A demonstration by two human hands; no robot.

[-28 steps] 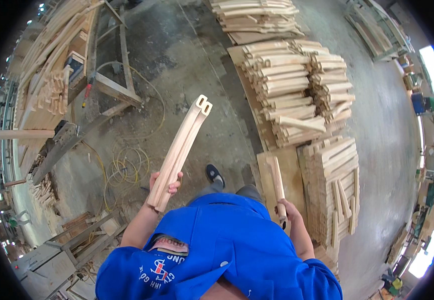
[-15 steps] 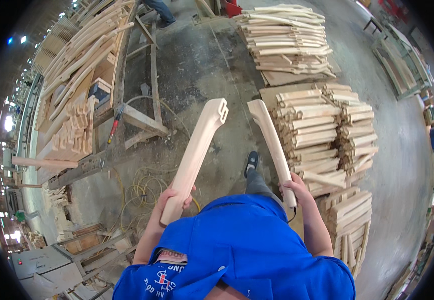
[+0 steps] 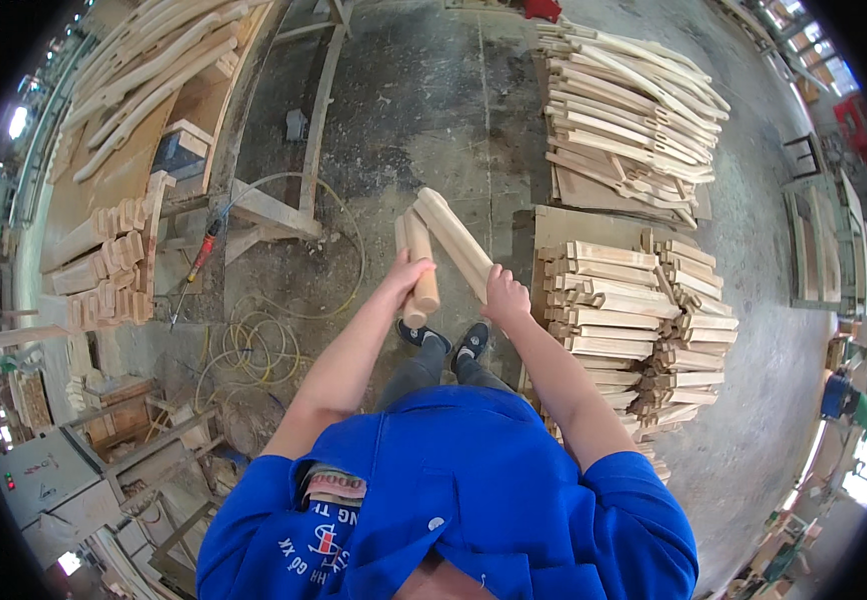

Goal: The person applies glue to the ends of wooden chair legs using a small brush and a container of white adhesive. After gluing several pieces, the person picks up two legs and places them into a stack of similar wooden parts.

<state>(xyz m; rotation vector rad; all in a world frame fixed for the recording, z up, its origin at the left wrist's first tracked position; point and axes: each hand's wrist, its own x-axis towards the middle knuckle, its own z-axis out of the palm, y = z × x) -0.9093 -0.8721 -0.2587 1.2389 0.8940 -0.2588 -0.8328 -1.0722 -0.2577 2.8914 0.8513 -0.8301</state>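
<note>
My left hand [image 3: 402, 277] grips a pale shaped wooden piece [image 3: 418, 256] held out in front of me, its end pointing away. My right hand [image 3: 506, 297] grips a second, similar wooden piece [image 3: 454, 238] that angles up and to the left. The two pieces cross close together near their far ends, above the concrete floor. Both arms are stretched forward over my black shoes [image 3: 448, 340].
A stack of similar wooden parts [image 3: 634, 310] on a board lies just right of my hands, another stack [image 3: 629, 110] farther back. Curved wood parts [image 3: 144, 80] pile at the left by a wooden frame [image 3: 274, 205]. Coiled hose [image 3: 254, 350] and a red-handled tool [image 3: 204, 250] lie on the floor.
Both hands have stretched forward and come together, bringing the two wooden pieces from apart and upright to close and nearly crossing. My view has tilted further down.
</note>
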